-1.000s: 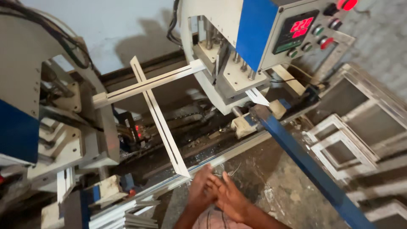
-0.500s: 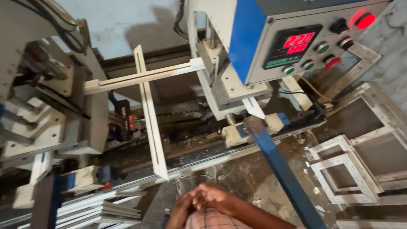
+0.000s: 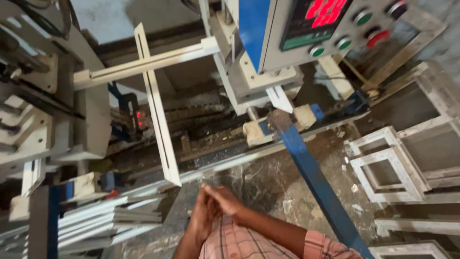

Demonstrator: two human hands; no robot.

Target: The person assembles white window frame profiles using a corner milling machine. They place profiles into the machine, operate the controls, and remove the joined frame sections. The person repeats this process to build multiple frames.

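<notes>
Since half a second ago, both hands sit a bit higher in the picture, and more of the checked shirt and the right arm shows at 6 o'clock. The big machine has slid up too, so its red number screen is now partly cut off at the top edge.

The left hand [image 3: 203, 211] and the right hand [image 3: 224, 199] are pressed together, palm against palm, near the person's chest. The fingers are mostly straight and closed against each other. They hold nothing. Each hand touches only the other hand.

Nearest to them, at about 11 o'clock, is the low end of a long white strip [image 3: 155, 103]. It crosses another white bar [image 3: 148, 62] clamped in the machine, making a cross shape. The hands are apart from it. A blue metal beam [image 3: 311, 177] runs past them at 3 o'clock. White frames [image 3: 383, 165] lie on the floor farther out at 3 o'clock, and a pile of white strips [image 3: 105, 220] lies at 9 o'clock.
</notes>
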